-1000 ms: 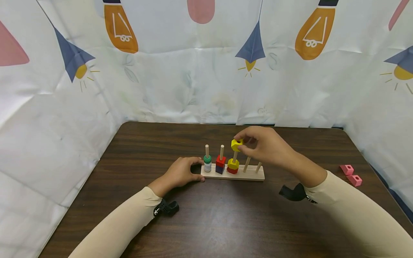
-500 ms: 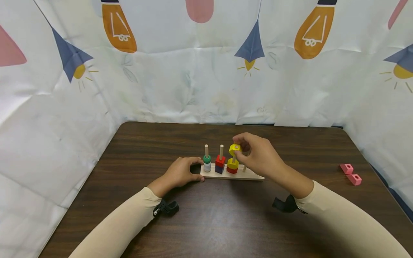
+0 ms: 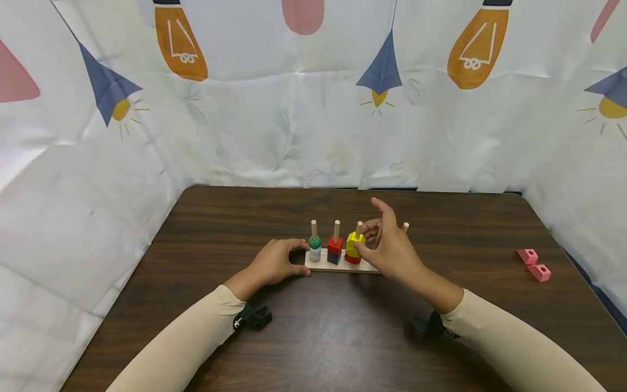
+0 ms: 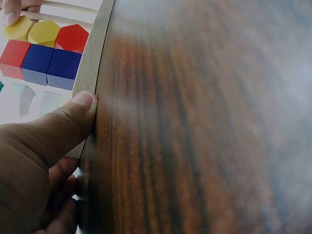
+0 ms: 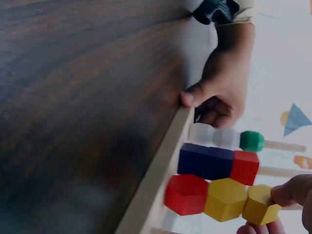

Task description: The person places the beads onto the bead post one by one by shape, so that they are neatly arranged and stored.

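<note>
A wooden peg board [image 3: 320, 266] lies on the table, its left end gripped by my left hand [image 3: 274, 262], thumb at the front edge and fingers behind. On its third peg, a red hexagonal block [image 5: 185, 195] is lowest, with a yellow hexagonal block [image 5: 225, 200] above it. A second yellow hexagonal block [image 5: 259, 207] sits on top, pinched between the thumb and fingers of my right hand [image 3: 394, 250]; the index finger points up. The first peg bears white pieces [image 5: 225, 138] under a green one [image 5: 251, 140]. The second has dark blue blocks [image 4: 38, 58] under a red cube [image 4: 15, 57].
Two pink blocks [image 3: 540, 273] with holes lie at the right of the brown table [image 3: 313, 337]. A patterned white cloth [image 3: 294, 125] hangs behind it. My right hand covers most of the board's right end; one peg tip [image 3: 405, 226] shows.
My right hand has lowered the upper yellow hexagonal block along the third peg onto the stack, and its index finger has lifted. The left hand stays at the board's end.
</note>
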Motion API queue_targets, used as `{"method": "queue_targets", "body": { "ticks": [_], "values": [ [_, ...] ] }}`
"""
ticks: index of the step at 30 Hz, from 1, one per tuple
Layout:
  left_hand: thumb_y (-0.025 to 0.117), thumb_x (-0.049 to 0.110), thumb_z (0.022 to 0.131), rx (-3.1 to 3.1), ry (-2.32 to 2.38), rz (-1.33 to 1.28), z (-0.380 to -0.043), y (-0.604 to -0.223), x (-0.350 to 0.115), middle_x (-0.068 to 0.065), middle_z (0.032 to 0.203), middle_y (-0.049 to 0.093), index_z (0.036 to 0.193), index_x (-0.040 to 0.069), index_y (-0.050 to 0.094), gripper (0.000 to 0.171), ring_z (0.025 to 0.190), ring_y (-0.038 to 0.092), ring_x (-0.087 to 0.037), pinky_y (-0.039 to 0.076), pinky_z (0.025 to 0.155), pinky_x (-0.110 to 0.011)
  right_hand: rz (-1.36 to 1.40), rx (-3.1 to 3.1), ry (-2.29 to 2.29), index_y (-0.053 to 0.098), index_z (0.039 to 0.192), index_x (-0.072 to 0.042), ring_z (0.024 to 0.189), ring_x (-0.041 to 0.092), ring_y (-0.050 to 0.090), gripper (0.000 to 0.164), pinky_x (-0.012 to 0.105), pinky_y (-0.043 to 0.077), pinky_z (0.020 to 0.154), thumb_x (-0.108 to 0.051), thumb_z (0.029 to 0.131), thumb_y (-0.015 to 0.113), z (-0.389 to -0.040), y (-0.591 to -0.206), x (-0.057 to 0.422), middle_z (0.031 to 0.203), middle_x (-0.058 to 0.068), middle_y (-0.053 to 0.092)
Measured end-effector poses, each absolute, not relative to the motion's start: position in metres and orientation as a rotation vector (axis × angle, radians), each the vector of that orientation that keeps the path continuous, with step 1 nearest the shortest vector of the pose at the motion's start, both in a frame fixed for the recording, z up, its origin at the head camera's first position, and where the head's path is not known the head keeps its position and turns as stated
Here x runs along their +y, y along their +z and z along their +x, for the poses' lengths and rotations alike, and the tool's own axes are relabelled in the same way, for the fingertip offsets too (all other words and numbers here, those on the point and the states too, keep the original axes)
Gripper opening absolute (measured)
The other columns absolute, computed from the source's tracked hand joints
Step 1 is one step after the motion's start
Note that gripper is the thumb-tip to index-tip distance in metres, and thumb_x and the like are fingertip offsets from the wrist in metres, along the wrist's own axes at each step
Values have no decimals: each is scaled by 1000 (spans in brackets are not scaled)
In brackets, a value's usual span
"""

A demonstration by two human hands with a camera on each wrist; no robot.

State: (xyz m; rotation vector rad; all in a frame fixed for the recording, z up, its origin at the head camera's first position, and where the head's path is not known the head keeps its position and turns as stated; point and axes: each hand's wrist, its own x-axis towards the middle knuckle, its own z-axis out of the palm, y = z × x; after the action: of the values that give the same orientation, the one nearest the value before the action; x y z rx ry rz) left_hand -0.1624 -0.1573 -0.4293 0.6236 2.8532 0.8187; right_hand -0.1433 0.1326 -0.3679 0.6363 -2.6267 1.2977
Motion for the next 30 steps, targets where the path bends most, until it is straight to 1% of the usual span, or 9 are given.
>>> {"method": "queue_targets", "body": {
  "ticks": [6,9,12,15,18,21,23,25,30],
  "values": [
    [91,37,78,2860,824,634,-163,-429,-157,-4,132,68,125,19,73,54,123,62,-27,47,103,-48,582,-2587,1392,6,160,-3,90,24,67,107,37,58,84,1,84,82,-142,-374,133,108,12,66],
    [91,37,78,2858,825,626,-162,-429,-157,-4,132,68,124,18,73,54,122,62,-27,47,103,-48,582,-2583,1407,5,160,-3,94,25,67,108,38,57,86,1,84,82,-141,-375,134,111,12,66],
    [91,37,78,2855,819,624,-162,-429,-156,-4,133,67,125,18,72,54,123,62,-27,47,104,-48,596,-2596,1393,6,160,-4,103,28,67,107,43,56,91,-1,85,82,-138,-377,137,119,12,67],
    [91,37,78,2853,815,620,-162,-429,-155,-4,133,67,126,18,72,54,123,61,-27,47,104,-48,653,-2634,1330,9,159,-3,113,33,67,102,50,54,94,-3,87,81,-134,-379,143,131,15,65],
    [91,37,78,2853,817,615,-162,-428,-155,-4,133,67,126,18,72,54,123,61,-27,47,104,-49,752,-2685,1226,12,159,-2,119,37,64,95,54,53,94,-6,90,78,-130,-382,153,143,21,57],
    [91,37,78,2852,817,612,-162,-428,-156,-4,133,67,126,18,72,54,123,61,-28,47,104,-49,860,-2733,1142,14,158,1,119,39,64,89,52,55,92,-6,93,75,-125,-386,164,148,26,50],
    [91,38,78,2853,813,615,-162,-428,-156,-4,133,68,126,19,72,54,123,61,-27,47,103,-49,901,-2780,1084,15,157,3,117,38,65,88,49,56,89,-8,94,74,-122,-388,173,145,27,53],
    [91,38,78,2852,815,617,-162,-428,-156,-4,132,68,125,19,72,54,122,62,-28,47,103,-49,935,-2829,1046,20,156,3,115,37,67,82,47,57,89,-9,95,74,-120,-389,182,142,26,56],
    [91,37,78,2852,823,618,-161,-428,-156,-4,131,68,124,18,72,53,121,62,-27,48,103,-48,993,-2931,913,46,147,-1,111,31,69,59,47,57,89,-16,97,73,-118,-391,206,131,16,66]
  ]
}}
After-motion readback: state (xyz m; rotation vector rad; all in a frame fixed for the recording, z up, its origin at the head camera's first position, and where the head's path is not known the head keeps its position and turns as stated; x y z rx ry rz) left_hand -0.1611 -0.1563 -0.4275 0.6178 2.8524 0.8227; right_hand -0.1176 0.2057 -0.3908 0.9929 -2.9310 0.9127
